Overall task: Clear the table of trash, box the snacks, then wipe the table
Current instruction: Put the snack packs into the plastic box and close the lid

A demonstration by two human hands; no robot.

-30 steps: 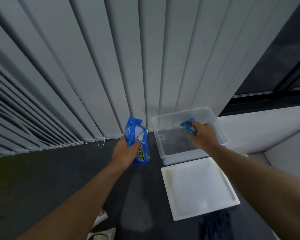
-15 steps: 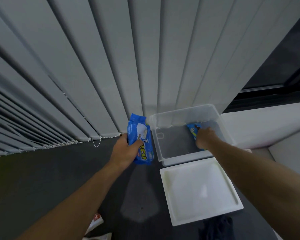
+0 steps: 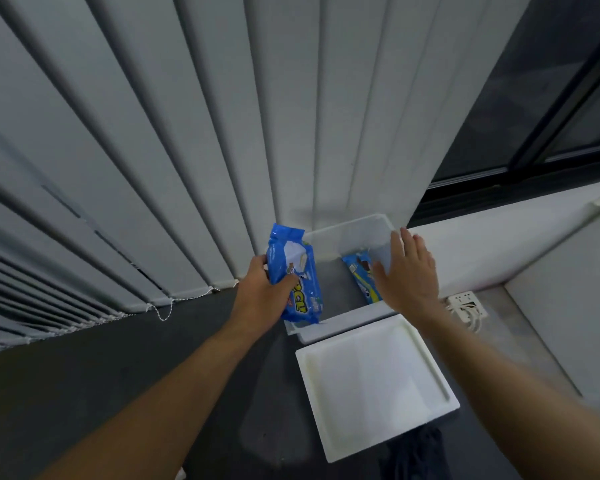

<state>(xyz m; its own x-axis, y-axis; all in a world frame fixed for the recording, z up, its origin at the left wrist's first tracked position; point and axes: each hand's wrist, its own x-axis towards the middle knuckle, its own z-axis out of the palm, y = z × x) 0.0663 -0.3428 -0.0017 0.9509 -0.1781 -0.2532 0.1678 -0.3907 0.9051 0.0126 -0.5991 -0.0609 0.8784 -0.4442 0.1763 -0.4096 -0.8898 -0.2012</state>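
Boxing the snacks: one in, one in hand.
At the far edge of the surface [image 3: 84, 393], a small blue pack [image 3: 361, 275] lies inside the clear box [image 3: 347, 233]. Your right hand [image 3: 409, 275] hovers above it, fingers [image 3: 405, 245] spread and empty. Your left hand [image 3: 260, 299] grips the large blue pack [image 3: 297, 275] over the box's left rim; the next move is probably to lower it in.

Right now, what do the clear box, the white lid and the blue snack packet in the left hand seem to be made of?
The clear box: translucent plastic, slightly frosted; the dark table shows through its floor. The white lid: probably opaque plastic, smooth, soft sheen, moulded rim. The blue snack packet, gripped by the left hand: thin glossy film, with highlights and creases.
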